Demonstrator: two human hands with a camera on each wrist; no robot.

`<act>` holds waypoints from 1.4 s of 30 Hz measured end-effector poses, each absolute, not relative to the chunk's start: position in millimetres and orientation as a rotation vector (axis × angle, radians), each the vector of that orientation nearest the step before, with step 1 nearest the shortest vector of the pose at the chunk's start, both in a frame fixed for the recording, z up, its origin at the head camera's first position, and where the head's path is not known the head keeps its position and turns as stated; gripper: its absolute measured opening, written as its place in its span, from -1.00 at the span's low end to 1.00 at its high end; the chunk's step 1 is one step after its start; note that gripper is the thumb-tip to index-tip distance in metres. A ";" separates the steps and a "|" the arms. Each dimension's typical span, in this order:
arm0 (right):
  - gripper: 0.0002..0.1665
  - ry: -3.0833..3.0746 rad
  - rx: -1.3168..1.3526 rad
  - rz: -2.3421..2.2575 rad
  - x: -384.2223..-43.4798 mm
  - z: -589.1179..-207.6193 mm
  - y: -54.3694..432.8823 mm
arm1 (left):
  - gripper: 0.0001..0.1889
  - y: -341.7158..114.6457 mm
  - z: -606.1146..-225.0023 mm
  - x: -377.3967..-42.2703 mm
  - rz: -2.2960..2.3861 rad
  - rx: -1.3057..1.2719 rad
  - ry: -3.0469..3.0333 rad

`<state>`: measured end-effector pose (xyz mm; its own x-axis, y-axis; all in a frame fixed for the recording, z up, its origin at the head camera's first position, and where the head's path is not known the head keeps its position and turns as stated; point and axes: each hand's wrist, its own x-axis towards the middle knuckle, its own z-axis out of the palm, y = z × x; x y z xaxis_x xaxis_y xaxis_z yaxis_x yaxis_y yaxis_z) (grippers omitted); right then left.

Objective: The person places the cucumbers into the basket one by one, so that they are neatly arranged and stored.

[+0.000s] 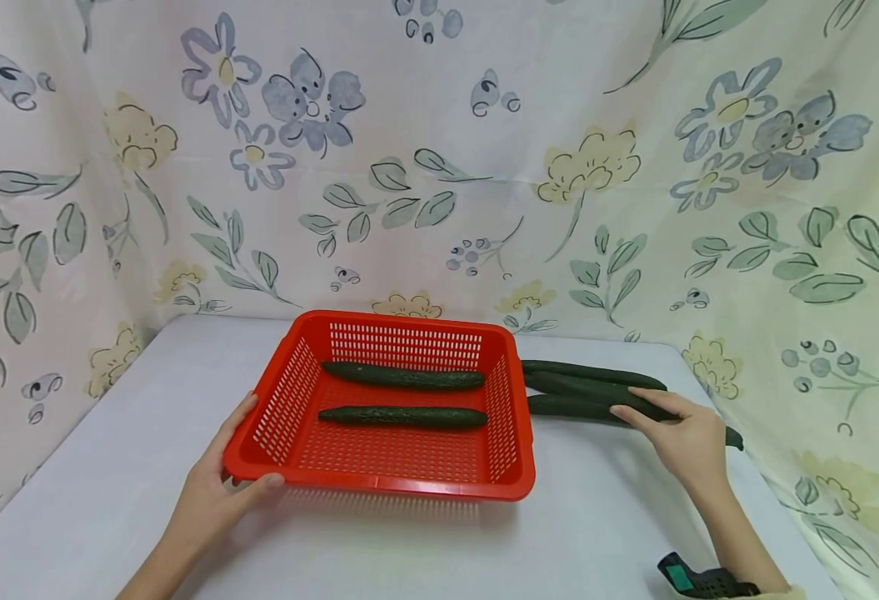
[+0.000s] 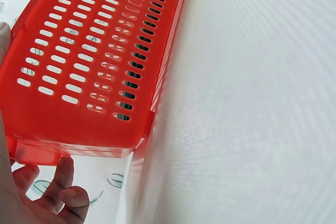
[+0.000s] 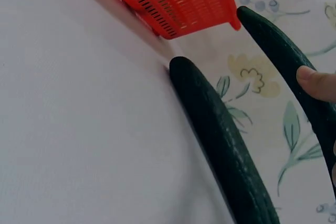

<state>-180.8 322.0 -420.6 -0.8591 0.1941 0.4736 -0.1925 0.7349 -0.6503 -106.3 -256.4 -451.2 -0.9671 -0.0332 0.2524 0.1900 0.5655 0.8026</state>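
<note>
A red plastic basket (image 1: 446, 487) with slotted walls stands mid-table. Two dark green cucumbers (image 1: 402, 377) lie crosswise inside it, one behind the other. My left hand (image 1: 214, 492) holds the basket's near left corner, with curled fingers by the rim (image 2: 37, 153) in the left wrist view. To the right of the basket, my right hand (image 1: 690, 437) grips a cucumber (image 1: 581, 387) between thumb and fingers. In the right wrist view this held cucumber (image 3: 278, 51) appears raised, apart from another cucumber (image 3: 215, 129) on the table. One more cucumber (image 1: 596, 370) lies behind it.
A white-covered table (image 1: 102, 467) carries everything. Behind it and along both sides hangs a flower-patterned cloth (image 1: 409, 267). A dark strap with a green patch (image 1: 697, 577) is on my right wrist.
</note>
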 end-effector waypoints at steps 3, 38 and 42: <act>-0.53 -2.402 0.000 0.993 -177.2 -413.0 319.0 | 0.13 -256.6 -451.1 -106.7 -1.359 -0.127 -2.562; -0.52 -2.435 0.156 0.975 -189.0 -391.3 267.1 | 0.11 -257.2 -451.2 -107.2 -1.368 -0.129 -2.570; -0.53 -2.452 0.207 0.996 -196.8 -385.5 252.8 | 0.12 -257.1 -451.1 -106.6 -1.371 -0.137 -2.556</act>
